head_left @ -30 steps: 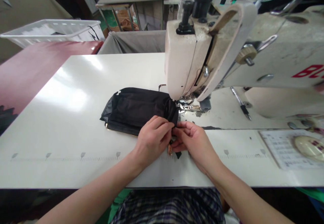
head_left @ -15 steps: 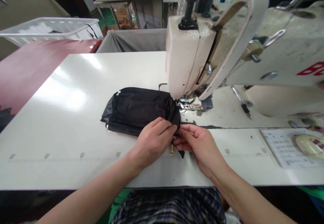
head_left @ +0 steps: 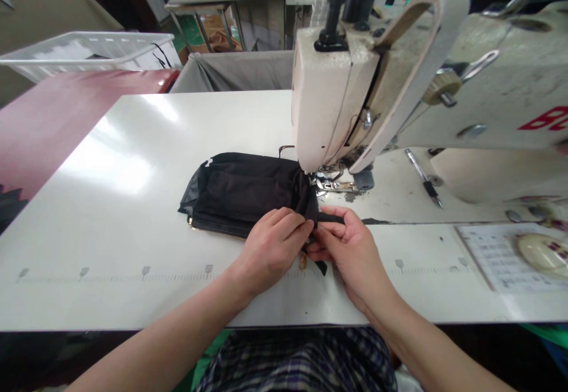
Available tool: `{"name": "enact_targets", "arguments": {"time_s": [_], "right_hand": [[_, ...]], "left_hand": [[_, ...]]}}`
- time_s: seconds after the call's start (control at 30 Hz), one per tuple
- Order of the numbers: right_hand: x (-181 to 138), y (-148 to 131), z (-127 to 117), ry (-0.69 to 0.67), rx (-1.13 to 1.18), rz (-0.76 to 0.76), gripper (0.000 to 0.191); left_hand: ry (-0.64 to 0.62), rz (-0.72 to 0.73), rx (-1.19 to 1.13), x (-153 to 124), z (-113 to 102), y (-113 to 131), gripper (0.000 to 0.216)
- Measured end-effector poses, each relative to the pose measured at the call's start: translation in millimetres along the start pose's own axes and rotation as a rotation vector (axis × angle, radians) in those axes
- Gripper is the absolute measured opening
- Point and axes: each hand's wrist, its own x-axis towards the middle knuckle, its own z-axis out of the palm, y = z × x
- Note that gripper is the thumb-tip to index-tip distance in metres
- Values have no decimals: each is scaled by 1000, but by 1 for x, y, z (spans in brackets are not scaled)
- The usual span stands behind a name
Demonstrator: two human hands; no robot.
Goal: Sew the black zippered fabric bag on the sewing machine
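Note:
A black fabric pouch (head_left: pixel 248 191) lies flat on the white sewing table, a gold-toothed zipper (head_left: pixel 217 230) along its near edge. Its right end reaches the presser foot (head_left: pixel 337 185) of the sewing machine (head_left: pixel 332 96). My left hand (head_left: pixel 275 244) is closed on the pouch's near right corner, fingertips pinching the cloth. Right beside it, my right hand (head_left: pixel 348 241) pinches that same corner, with a narrow black strip (head_left: pixel 331 218) running between its fingers. Below the fingers hang a gold zipper pull (head_left: pixel 303 262) and a dark tape end (head_left: pixel 321 268).
A pen (head_left: pixel 423 178) lies under the machine arm. To the right are a printed sheet (head_left: pixel 483 256) and an oval pale object (head_left: pixel 544 255). A white plastic basket (head_left: pixel 110 43) stands at the back left on a red surface (head_left: pixel 80 102). A ruler scale marks the table's front.
My right hand has shifted slightly up, and the black strip now shows between its fingers. The pouch has barely moved.

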Motion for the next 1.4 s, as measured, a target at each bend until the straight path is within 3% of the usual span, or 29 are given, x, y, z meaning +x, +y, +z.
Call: {"name": "enact_targets", "arguments": {"time_s": [0.47, 0.83, 1.0, 1.07, 1.17, 1.23, 1.3, 1.4], "right_hand": [[0, 3, -6, -16, -136, -62, 42], [3, -3, -11, -100, -186, -18, 41], [2, -5, -16, -134, -262, -21, 38], [2, -8, -24, -126, -450, -145, 29], [4, -14, -39, -49, -945, -641, 18], [8, -16, -47, -97, -1213, -932, 21], [13, -16, -51, -198, -1355, -1034, 25], [21, -14, -53, -226, -1422, -1051, 28]], "left_hand": [[-86, -147, -62, 6, -3, 8, 28], [-144, -129, -60, 10, -3, 3, 25], [-114, -97, -103, 10, 1, 0, 25], [-104, -101, -98, 8, 3, 0, 24], [-83, -121, -54, 5, 5, 0, 21], [-52, -104, -25, 4, 5, 0, 20], [-32, -74, -17, 3, 5, 0, 20], [-59, -60, -31, 4, 5, -2, 22]]}}
